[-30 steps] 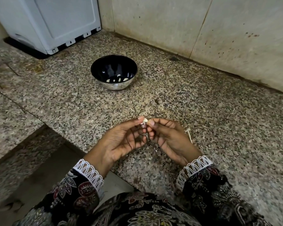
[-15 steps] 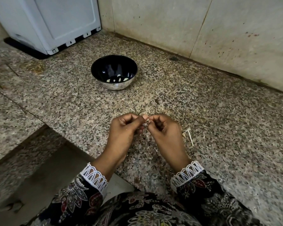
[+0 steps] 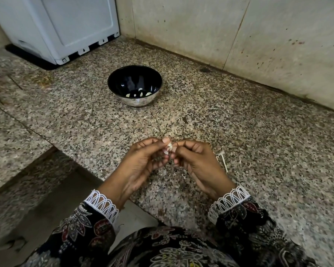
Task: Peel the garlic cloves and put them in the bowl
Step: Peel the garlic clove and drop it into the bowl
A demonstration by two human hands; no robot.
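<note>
Hands turned palm-inward, garlic clove (image 3: 169, 145) upright

Speckled granite counter (image 3: 258, 151), grey, brown and black flecked, runs from the near edge to the back wall. A seam or crack crosses its left portion diagonally. At the near left the counter steps down to a lower granite ledge (image 3: 14, 199), with a plain brownish recess (image 3: 52, 212) beside it. The back wall (image 3: 201, 29) is faced in large beige tiles, stained and spotted, with thin dark joints; grime lines the junction where wall meets counter. At the far left corner stands a white appliance (image 3: 62, 26) on a black base, its panel facing the counter. Light is soft and even, with dim shadow along the step.
</note>
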